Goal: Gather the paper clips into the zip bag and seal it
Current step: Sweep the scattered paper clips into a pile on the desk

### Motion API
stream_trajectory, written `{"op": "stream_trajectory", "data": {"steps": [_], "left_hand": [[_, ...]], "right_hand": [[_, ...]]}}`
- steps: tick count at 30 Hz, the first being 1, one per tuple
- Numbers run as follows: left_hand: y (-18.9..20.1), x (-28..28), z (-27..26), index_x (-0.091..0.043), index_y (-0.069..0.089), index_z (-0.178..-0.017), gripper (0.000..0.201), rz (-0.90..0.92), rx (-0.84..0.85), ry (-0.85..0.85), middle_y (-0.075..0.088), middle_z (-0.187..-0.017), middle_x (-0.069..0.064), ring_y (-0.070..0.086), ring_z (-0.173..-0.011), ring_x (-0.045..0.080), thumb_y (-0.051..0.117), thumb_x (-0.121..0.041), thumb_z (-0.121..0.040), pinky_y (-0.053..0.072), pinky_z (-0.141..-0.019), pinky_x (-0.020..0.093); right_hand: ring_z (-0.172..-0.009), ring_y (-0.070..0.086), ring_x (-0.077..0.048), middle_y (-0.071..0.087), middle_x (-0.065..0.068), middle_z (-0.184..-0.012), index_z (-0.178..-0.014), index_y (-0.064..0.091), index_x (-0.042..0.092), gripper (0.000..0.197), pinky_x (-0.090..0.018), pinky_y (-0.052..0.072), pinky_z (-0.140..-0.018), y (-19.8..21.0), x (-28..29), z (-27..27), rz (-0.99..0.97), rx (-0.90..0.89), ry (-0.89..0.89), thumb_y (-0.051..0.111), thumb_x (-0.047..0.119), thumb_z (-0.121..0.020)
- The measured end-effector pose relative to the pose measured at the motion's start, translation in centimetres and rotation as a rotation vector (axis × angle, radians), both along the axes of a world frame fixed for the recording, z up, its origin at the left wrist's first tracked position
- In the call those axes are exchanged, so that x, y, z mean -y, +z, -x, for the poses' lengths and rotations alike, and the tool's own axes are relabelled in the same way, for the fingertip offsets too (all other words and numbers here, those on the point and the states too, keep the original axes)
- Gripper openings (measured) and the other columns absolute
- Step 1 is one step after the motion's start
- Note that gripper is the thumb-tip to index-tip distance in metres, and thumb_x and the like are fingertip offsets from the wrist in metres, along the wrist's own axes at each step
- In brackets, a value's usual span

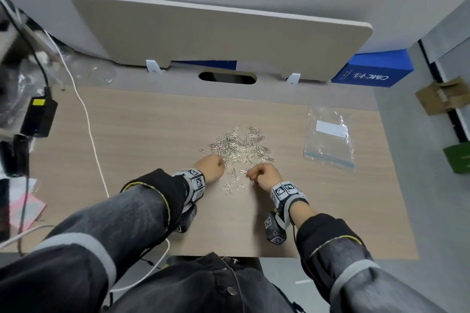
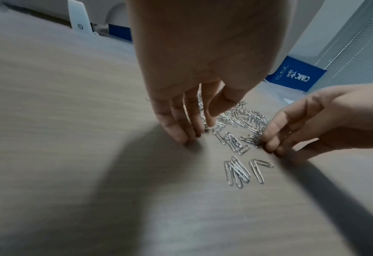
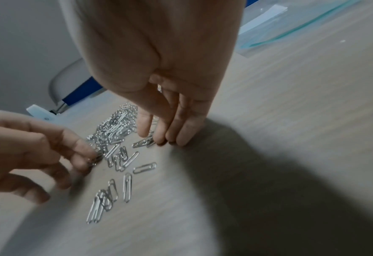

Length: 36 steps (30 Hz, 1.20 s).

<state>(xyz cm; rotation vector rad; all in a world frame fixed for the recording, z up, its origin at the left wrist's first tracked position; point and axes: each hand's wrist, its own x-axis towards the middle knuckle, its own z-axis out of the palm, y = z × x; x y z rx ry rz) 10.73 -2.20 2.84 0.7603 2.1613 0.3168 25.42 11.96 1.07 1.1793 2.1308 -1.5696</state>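
Spreading across the whole scene is the wood-grain table [image 1: 152, 134], with a beige divider panel [image 1: 216, 35] standing along its far edge and a blue box [image 1: 373, 68] behind the panel's right end; a black power adapter [image 1: 39, 117] and a white cable [image 1: 86, 119] lie at the table's left side, and a pink notepad [image 1: 25, 208] sits near the left front corner; both forearms, in dark sleeves with marker bands at the wrists, reach in from the near edge. The zip bag [image 1: 329, 137] lies flat on the right part of the table, well apart from both hands, clear with a white label and a blue strip along its near edge; I cannot tell whether its zip is closed. The paper clips [image 1: 239, 147] form a loose silver heap at the table's middle, with a few strays trailing toward the near edge between the hands. The left hand [image 1: 212, 166] is at the heap's near left edge, fingers bent downward with their tips on the table beside the clips; whether it has any clip in its grasp I cannot tell. The right hand [image 1: 264, 175] is at the near right edge, fingertips [image 3: 161, 136] down on the table, touching a small bunch of clips; a real pinch is not plain.
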Motion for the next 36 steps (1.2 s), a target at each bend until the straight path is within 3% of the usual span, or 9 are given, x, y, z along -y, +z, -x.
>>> {"op": "stream_trajectory", "data": {"steps": [7, 11, 14, 17, 21, 24, 27, 32, 36], "left_hand": [[1.1, 1.5, -1.0, -0.009, 0.062, -0.080, 0.031, 0.338, 0.498, -0.245, 0.068, -0.077, 0.010, 0.060, -0.046, 0.016, 0.031, -0.003, -0.081, 0.040, -0.040, 0.015], [0.8, -0.3, -2.4, -0.002, 0.060, -0.096, 0.029, 0.266, 0.427, -0.196, 0.065, -0.076, 0.010, 0.061, -0.060, 0.027, 0.034, -0.002, -0.083, 0.043, -0.045, 0.020], [0.3, -1.7, -1.5, 0.000, 0.062, -0.106, 0.032, 0.116, 0.171, -0.101, 0.067, -0.097, 0.017, 0.064, -0.089, 0.033, 0.040, -0.005, -0.084, 0.049, -0.068, 0.030], [0.1, -1.8, 0.5, -0.012, 0.061, -0.102, 0.024, 0.027, 0.026, 0.002, 0.066, -0.109, 0.011, 0.060, -0.103, 0.030, 0.045, -0.016, -0.085, 0.047, -0.088, 0.033], [-0.4, -0.4, 2.1, -0.007, 0.065, -0.087, 0.023, 0.062, 0.018, 0.060, 0.071, -0.096, 0.012, 0.065, -0.094, 0.031, 0.044, -0.015, -0.082, 0.052, -0.083, 0.035], [-0.8, 0.8, 2.0, -0.009, 0.068, -0.082, 0.022, 0.084, 0.051, 0.052, 0.071, -0.092, 0.011, 0.066, -0.091, 0.029, 0.047, -0.013, -0.079, 0.054, -0.084, 0.034], [-1.0, 1.4, 1.3, -0.012, 0.067, -0.076, 0.019, 0.094, 0.095, 0.043, 0.072, -0.089, 0.012, 0.068, -0.088, 0.030, 0.048, -0.013, -0.078, 0.055, -0.084, 0.036], [-1.6, 2.1, 0.8, -0.014, 0.067, -0.076, 0.021, 0.099, 0.146, 0.070, 0.072, -0.083, 0.010, 0.068, -0.083, 0.028, 0.046, -0.013, -0.077, 0.055, -0.081, 0.032], [-1.8, 2.0, 0.4, -0.017, 0.058, -0.064, 0.022, 0.079, 0.308, 0.068, 0.064, -0.058, 0.001, 0.060, -0.059, 0.023, 0.043, -0.006, -0.076, 0.045, -0.050, 0.019]], "right_hand": [[-0.052, 0.057, -0.010, 0.065, -0.002, -0.066, -0.088, 0.070, 0.008, 0.050, -0.017, 0.045, -0.044, 1.5, 2.1, 0.1, 0.163, 0.271, 0.412, 0.026, -0.012, -0.076], [-0.055, 0.055, -0.013, 0.062, -0.002, -0.065, -0.083, 0.068, 0.010, 0.046, -0.022, 0.046, -0.052, 0.4, 3.3, 1.7, 0.111, 0.220, 0.361, 0.029, -0.013, -0.075], [-0.072, 0.056, -0.019, 0.060, 0.004, -0.067, -0.073, 0.064, 0.018, 0.040, -0.027, 0.047, -0.069, 0.0, 2.6, 2.9, 0.052, 0.120, 0.224, 0.041, -0.014, -0.074], [-0.082, 0.055, -0.017, 0.059, 0.007, -0.072, -0.088, 0.071, 0.010, 0.037, -0.023, 0.044, -0.077, 0.2, 1.2, 3.3, -0.031, 0.054, 0.105, 0.043, -0.013, -0.078], [-0.069, 0.062, -0.016, 0.067, 0.001, -0.068, -0.070, 0.069, 0.015, 0.041, -0.034, 0.055, -0.077, 0.3, 0.8, 2.4, 0.030, 0.081, 0.118, 0.039, -0.013, -0.075], [-0.047, 0.061, -0.012, 0.066, -0.005, -0.062, -0.086, 0.068, 0.003, 0.046, -0.026, 0.052, -0.051, 0.5, 2.7, 2.3, 0.241, 0.224, 0.337, 0.027, -0.014, -0.076], [-0.047, 0.060, -0.009, 0.065, -0.006, -0.065, -0.101, 0.067, -0.004, 0.047, -0.023, 0.050, -0.048, 0.3, 4.5, 3.3, 0.268, 0.264, 0.433, 0.026, -0.012, -0.078], [-0.071, 0.063, -0.024, 0.066, -0.002, -0.069, -0.069, 0.068, 0.015, 0.038, -0.041, 0.056, -0.078, -0.9, 3.6, 6.0, 0.116, 0.098, 0.212, 0.038, -0.009, -0.069], [-0.088, 0.060, -0.024, 0.065, 0.000, -0.078, -0.069, 0.064, 0.026, 0.043, -0.039, 0.052, -0.090, -0.5, 1.2, 6.8, 0.014, 0.009, 0.064, 0.041, -0.010, -0.075]]}}
